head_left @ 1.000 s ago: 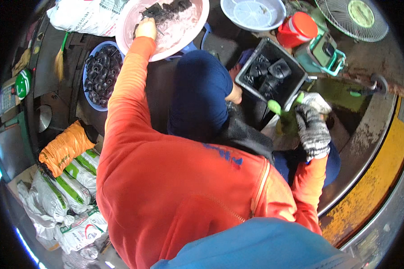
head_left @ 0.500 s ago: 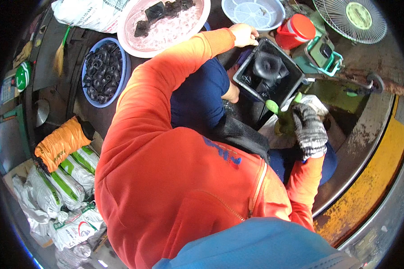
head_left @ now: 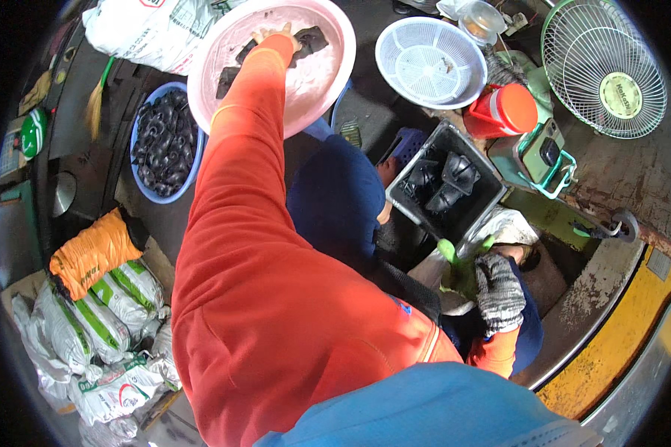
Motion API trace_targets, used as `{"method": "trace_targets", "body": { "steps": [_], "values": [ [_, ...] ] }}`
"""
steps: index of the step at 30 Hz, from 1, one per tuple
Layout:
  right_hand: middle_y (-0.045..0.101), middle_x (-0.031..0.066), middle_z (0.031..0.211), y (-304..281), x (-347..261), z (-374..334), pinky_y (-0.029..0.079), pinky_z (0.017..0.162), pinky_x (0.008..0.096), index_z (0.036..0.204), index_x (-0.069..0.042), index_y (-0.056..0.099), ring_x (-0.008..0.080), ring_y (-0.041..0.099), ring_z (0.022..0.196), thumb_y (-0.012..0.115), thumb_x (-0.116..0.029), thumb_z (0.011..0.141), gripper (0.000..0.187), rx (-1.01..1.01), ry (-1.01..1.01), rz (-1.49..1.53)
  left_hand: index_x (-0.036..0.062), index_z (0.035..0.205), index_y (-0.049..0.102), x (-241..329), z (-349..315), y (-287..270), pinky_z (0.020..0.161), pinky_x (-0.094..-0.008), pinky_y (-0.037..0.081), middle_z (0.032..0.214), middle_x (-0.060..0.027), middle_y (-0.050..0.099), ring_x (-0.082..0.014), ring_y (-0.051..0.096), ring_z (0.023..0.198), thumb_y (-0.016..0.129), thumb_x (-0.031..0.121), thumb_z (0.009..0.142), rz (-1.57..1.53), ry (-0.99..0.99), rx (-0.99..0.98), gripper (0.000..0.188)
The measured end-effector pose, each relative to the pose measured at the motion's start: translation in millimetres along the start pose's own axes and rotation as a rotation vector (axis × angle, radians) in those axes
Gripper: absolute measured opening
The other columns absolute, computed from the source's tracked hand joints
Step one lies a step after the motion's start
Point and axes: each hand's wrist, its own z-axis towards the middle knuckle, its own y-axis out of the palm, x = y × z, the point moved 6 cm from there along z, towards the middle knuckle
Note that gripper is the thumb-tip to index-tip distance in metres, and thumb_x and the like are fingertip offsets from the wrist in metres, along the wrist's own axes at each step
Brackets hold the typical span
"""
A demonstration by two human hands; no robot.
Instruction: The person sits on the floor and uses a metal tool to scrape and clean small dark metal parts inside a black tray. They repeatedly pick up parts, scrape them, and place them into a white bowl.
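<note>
left hand (head_left: 277, 35) is hanging inside a pink basin (head_left: 341, 82), right hand (head_left: 499, 294) is resting beside a pale green thing (head_left: 461, 277).
bare left fingers are showing partly spread among flat black pieces (head_left: 311, 41); whether they are gripping one, i cannot tell. the right hand is wearing a striped glove, its grasp staying hidden from view. just beyond it a white sack (head_left: 513, 223) is lying, then a black bin (head_left: 473, 147) is holding black cup-shaped pieces (head_left: 459, 173). farther off, left of the left forearm, a blue basin (head_left: 198, 153) is holding more black things (head_left: 164, 138).
</note>
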Motion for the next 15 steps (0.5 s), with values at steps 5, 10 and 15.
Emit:
{"method": "trace_targets", "body": {
  "steps": [5, 10, 15],
  "values": [
    [0.059, 0.0131, 0.098, 5, 8, 8, 0.045, 0.080, 0.0385, 0.101, -0.009, 0.058, 0.0299, 0.056, 0.095, 0.049, -0.023, 0.088, 0.021, -0.050, 0.028, -0.051, 0.0267, 0.130, 0.043, 8, 66, 35, 0.100, -0.0606, 0.016, 0.131, -0.0095, 0.046, -0.0304, 0.038, 0.125, 0.062, 0.049, 0.074, -0.160, 0.072, -0.514, 0.064],
    [0.059, 0.0123, 0.098, 6, 6, 11, 0.046, 0.078, 0.0386, 0.100, -0.010, 0.058, 0.0298, 0.056, 0.093, 0.050, -0.022, 0.087, 0.020, -0.063, -0.013, -0.027, 0.0161, 0.111, 0.061, 10, 56, 20, 0.096, -0.0506, 0.030, 0.117, -0.0102, 0.057, -0.0293, 0.051, 0.112, 0.062, 0.044, 0.075, -0.068, 0.278, -0.071, 0.045],
    [0.059, 0.0124, 0.099, 1, 0, 9, 0.046, 0.079, 0.0379, 0.101, -0.010, 0.059, 0.0293, 0.057, 0.092, 0.051, -0.022, 0.087, 0.021, -0.018, -0.033, -0.028, 0.0104, 0.098, 0.066, 6, 0, -8, 0.084, -0.0355, 0.044, 0.099, -0.0134, 0.063, -0.0286, 0.058, 0.096, 0.064, 0.034, 0.076, -0.144, 0.349, 0.106, 0.033]
  ]
}}
